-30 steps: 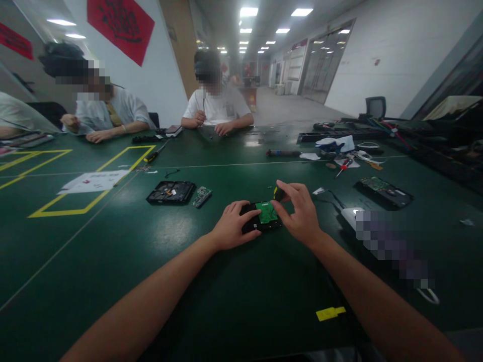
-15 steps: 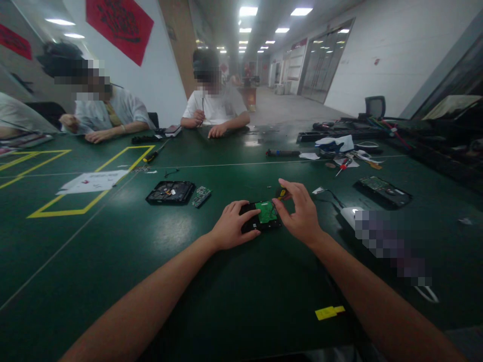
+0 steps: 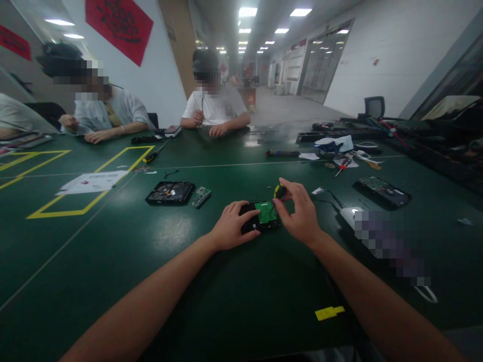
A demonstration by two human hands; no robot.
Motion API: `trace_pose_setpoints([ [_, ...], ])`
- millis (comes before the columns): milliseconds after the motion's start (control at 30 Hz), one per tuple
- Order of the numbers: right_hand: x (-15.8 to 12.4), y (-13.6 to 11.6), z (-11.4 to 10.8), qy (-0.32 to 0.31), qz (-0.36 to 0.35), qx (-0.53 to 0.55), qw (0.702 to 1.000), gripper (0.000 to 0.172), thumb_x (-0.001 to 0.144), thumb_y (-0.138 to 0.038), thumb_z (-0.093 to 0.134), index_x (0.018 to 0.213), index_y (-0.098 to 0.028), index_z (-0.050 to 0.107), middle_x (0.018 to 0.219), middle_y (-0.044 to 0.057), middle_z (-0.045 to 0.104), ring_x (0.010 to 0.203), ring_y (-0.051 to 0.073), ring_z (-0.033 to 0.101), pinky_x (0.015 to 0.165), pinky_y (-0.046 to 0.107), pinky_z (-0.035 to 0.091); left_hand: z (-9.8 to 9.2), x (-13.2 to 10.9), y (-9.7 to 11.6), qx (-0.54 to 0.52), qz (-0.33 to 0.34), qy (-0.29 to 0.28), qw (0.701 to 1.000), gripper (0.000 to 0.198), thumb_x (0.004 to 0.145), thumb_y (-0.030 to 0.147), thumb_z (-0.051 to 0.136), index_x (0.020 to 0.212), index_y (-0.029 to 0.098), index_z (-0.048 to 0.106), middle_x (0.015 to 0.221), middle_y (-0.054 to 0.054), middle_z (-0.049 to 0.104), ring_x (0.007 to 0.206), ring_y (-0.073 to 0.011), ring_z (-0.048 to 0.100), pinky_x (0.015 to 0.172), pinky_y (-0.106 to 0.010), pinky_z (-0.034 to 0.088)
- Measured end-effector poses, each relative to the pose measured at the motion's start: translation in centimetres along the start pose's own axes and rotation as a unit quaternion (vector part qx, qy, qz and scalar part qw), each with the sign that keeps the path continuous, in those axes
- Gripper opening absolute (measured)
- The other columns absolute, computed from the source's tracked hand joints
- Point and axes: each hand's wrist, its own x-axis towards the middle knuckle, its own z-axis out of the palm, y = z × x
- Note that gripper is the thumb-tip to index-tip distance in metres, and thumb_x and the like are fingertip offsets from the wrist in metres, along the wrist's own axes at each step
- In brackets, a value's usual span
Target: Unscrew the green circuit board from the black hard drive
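Observation:
A black hard drive (image 3: 249,227) with a green circuit board (image 3: 266,213) lies flat on the table before me. My left hand (image 3: 231,227) grips its left end, thumb along the near edge and fingers reaching over the top. In my right hand (image 3: 300,211) a small yellow-and-black screwdriver (image 3: 279,191) is pinched between thumb and fingers. Its shaft slants down to the right part of the board; whether the tip sits in a screw I cannot make out. Left of the drive lie a loose circuit board (image 3: 202,196) and another hard drive (image 3: 170,193).
To the right are a third hard drive (image 3: 383,191) and a long pale device (image 3: 350,216) with a cable. A red screwdriver (image 3: 344,164) lies among papers farther back. A yellow tag (image 3: 329,313) is near the front edge. Two people sit across the green table (image 3: 211,311).
The screwdriver's handle has turned a little in my right fingers, showing more of its yellow side. My left hand and the hard drive stay in place.

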Motion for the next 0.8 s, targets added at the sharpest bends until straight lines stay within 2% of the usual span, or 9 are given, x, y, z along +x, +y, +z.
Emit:
trace_pose_setpoints([
  [133,-0.17,-0.04,0.22,-0.004,-0.002,0.016,1.000,0.065,0.100,-0.019,0.060,0.160,-0.033,0.039,0.128,0.010,0.061,0.098,0.024,0.066,0.090,0.049,0.061,-0.04,0.03,0.02,-0.003,-0.001,-0.001,1.000,0.068,0.094,0.058,0.072,0.154,0.033,0.054,0.154,-0.015,0.044,0.142,-0.0397,0.043,0.116,-0.062,0.040],
  [367,0.06,-0.04,-0.04,-0.004,-0.010,0.000,1.000,0.058,0.098,-0.025,0.069,0.151,-0.033,0.049,0.120,0.008,0.060,0.089,0.022,0.066,0.083,0.045,0.063,0.12,0.00,-0.14,0.002,0.000,0.001,1.000,0.067,0.094,0.058,0.071,0.153,0.032,0.054,0.154,-0.016,0.043,0.143,-0.0399,0.042,0.117,-0.062,0.039],
  [667,-0.63,0.27,0.41,-0.026,0.018,0.022,0.999,0.067,0.102,-0.024,0.058,0.163,-0.035,0.034,0.134,0.010,0.066,0.100,0.026,0.070,0.094,0.051,0.062,0.29,-0.02,-0.13,-0.002,-0.003,0.007,1.000,0.067,0.093,0.056,0.072,0.154,0.034,0.054,0.154,-0.015,0.044,0.142,-0.0403,0.042,0.115,-0.062,0.041],
  [800,-0.42,0.30,0.36,-0.021,-0.002,0.024,0.999,0.068,0.099,-0.028,0.066,0.161,-0.037,0.038,0.133,0.010,0.063,0.099,0.026,0.069,0.086,0.047,0.064,0.20,-0.03,-0.13,-0.002,0.000,0.006,1.000,0.067,0.093,0.055,0.073,0.153,0.032,0.055,0.154,-0.016,0.043,0.142,-0.0405,0.043,0.115,-0.062,0.040],
])
